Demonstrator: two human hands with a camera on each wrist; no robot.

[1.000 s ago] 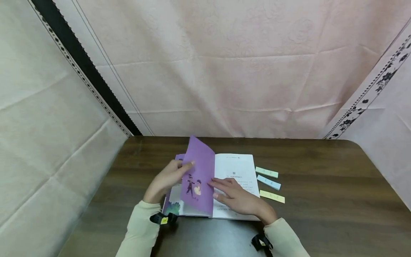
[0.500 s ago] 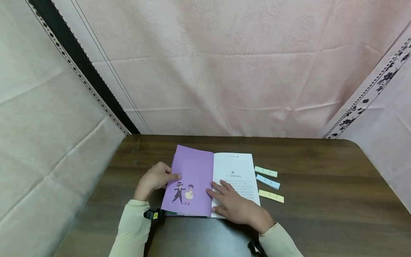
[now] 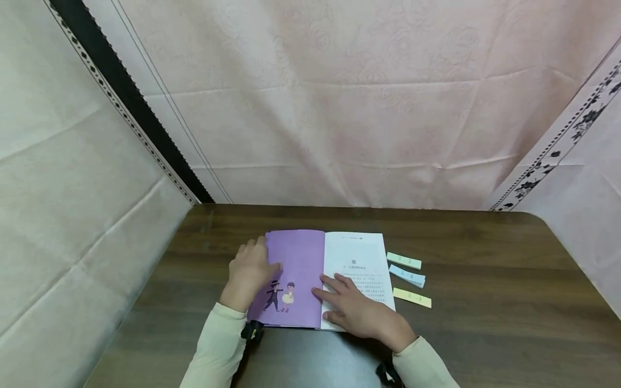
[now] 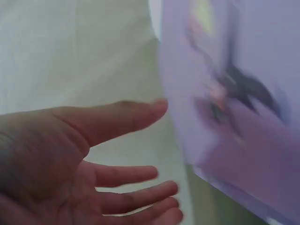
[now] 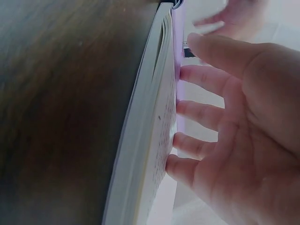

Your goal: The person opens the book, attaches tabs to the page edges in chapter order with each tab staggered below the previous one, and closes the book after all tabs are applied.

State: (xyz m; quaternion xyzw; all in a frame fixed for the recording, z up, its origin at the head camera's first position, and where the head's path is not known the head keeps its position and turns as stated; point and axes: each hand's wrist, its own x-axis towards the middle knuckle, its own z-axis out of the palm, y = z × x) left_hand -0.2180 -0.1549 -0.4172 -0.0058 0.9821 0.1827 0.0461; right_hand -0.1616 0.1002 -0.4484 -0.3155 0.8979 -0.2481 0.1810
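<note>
An open book lies on the table, its purple left page (image 3: 298,258) printed with two small cartoon figures and its white right page (image 3: 356,250) with lines of text. Over the left edge of the purple page is my left hand (image 3: 249,272), fingers extended; the left wrist view shows them straight beside the page with nothing held. My right hand (image 3: 359,310) lies with spread fingers across the lower part of the white page, fingertips near the centre fold. In the right wrist view those fingertips touch the page surface (image 5: 161,126).
To the right of the book lie a green strip (image 3: 404,261), a blue strip (image 3: 407,276) and a yellow strip (image 3: 412,297) on the brown wooden table (image 3: 485,269). A pale cloth (image 3: 364,108) hangs behind the table's far edge.
The raised purple page has come down flat onto the left side. My left hand let go of its edge and moved up along it. The right hand shifted slightly lower on the page.
</note>
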